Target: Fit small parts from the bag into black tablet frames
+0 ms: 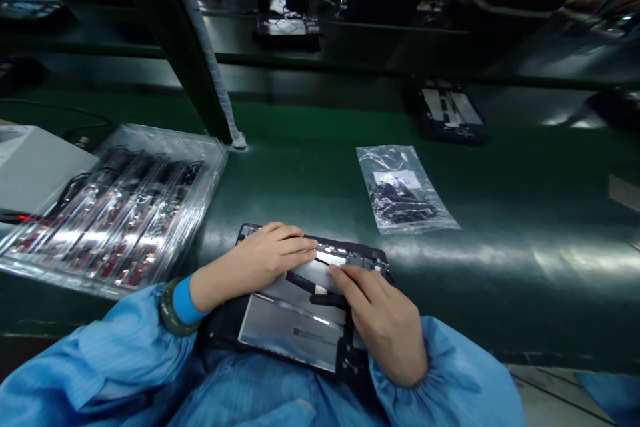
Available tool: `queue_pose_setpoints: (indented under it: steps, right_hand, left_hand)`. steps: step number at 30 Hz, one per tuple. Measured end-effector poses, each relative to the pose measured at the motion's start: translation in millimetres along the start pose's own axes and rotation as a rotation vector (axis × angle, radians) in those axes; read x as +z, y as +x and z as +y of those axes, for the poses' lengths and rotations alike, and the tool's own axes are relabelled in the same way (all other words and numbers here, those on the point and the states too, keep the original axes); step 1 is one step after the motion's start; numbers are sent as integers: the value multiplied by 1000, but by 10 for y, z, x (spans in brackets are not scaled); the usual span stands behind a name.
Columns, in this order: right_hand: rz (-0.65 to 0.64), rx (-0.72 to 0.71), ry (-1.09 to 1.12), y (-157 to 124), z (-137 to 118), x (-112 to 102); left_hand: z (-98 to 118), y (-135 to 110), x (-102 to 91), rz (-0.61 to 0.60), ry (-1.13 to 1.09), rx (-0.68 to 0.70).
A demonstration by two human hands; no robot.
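**Q:** Where has the tablet-type device been placed?

**A:** At the near edge of a green conveyor belt, its long edge laid roughly from 9 to 3 o'clock.

**Q:** How is it held?

**A:** The left hand is laid across its upper edge from 9 o'clock, fingers extended, nothing gripped. The right hand is set on it from 4 o'clock, fingertips at a black strip; whether that strip is pinched cannot be told.

**Q:** And nearby?

**A:** A bag of black parts is seen at 1 o'clock, plastic-wrapped circuit boards at 10.
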State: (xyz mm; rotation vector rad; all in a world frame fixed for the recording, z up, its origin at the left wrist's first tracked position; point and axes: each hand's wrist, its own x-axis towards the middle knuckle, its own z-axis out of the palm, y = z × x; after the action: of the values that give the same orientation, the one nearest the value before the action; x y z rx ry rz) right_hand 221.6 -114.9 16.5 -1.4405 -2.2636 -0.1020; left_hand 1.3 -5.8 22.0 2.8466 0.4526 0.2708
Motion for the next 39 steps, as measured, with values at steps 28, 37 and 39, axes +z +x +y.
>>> queue_pose_setpoints:
  steps: [28, 37, 39]
  right_hand:
    - [17, 18, -45, 36, 4, 22]
    - [40, 6, -49, 9, 13, 41]
    - [36, -2, -56, 5, 10, 39]
  left_hand:
    - [33, 17, 2, 15, 55, -7]
    - [18, 5, 18, 19, 52, 1]
    - [21, 8, 14, 20, 63, -2]
